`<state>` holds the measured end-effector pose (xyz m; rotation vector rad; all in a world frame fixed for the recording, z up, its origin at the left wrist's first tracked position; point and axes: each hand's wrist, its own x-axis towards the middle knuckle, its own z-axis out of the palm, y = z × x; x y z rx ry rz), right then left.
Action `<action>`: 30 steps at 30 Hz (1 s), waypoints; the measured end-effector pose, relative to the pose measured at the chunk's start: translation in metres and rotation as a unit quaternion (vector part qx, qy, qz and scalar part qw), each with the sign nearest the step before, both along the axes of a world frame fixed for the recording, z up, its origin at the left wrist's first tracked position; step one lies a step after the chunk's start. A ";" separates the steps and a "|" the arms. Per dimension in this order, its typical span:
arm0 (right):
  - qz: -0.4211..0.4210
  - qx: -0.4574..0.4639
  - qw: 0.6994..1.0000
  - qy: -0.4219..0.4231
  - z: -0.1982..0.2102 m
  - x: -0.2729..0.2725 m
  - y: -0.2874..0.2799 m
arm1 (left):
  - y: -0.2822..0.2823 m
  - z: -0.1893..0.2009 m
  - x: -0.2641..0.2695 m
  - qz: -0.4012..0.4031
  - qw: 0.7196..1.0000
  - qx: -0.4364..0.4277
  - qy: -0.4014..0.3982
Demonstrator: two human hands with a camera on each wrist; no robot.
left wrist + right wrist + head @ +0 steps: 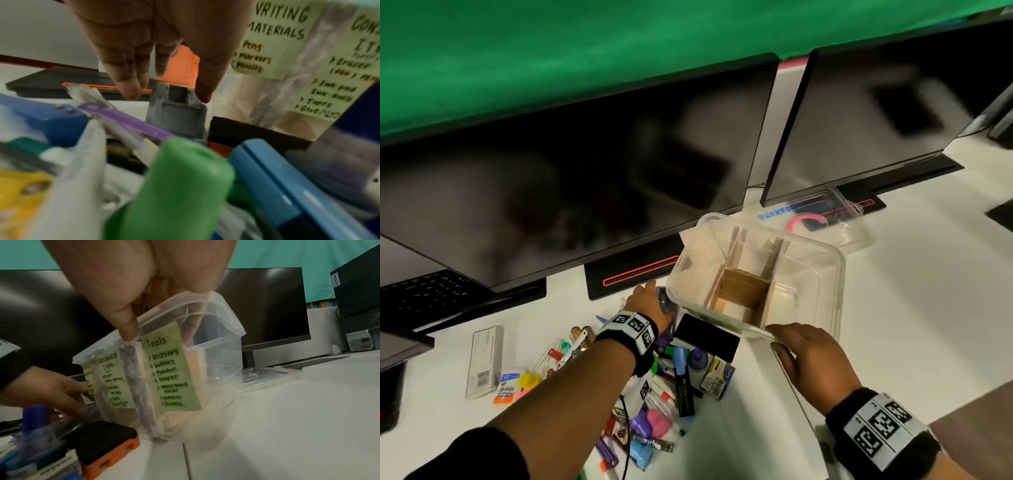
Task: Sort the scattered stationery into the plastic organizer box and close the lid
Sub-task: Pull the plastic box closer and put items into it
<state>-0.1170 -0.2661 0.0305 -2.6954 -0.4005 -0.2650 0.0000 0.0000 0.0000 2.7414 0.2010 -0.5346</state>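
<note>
- Two dark monitors [571,192] stand along the back of the white desk [914,308], the largest things in view.
- The clear plastic organizer box [822,274] sits open on the desk in front of the monitors, split by cardboard dividers [743,291] into three compartments that look empty from the head view; green labels [171,368] on its near wall read "Writing Materials", "Consumable Items" and "Tools".
- The box's clear lid [856,233] lies flat on the desk just behind the box, off it.
- The scattered stationery [667,387] is heaped on the desk left of the box: markers, pens, a glue bottle [508,385], a black-and-orange whiteboard eraser [107,446] just beside the box's near corner, and a clear flat case [484,361] lying apart on the left.
- The right hand [811,359] grips the box's near rim, thumb pressed on the outside wall and fingers curled over the edge.
- The left hand [650,301] reaches over the heap beside the box's left wall, fingers and thumb spread around a grey metal tool [176,104]; whether they touch it is unclear.
</note>
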 end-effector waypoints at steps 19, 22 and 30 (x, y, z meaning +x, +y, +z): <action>0.063 0.016 0.996 0.053 0.013 0.003 0.017 | 0.057 0.080 -0.008 0.204 0.962 -0.148 -0.104; 0.080 0.014 0.994 0.067 0.011 0.000 0.024 | 0.052 0.118 -0.013 0.147 0.969 -0.146 -0.135; -0.031 0.121 0.991 -0.045 0.027 0.006 -0.004 | -0.075 0.156 -0.013 -0.115 0.973 -0.187 -0.073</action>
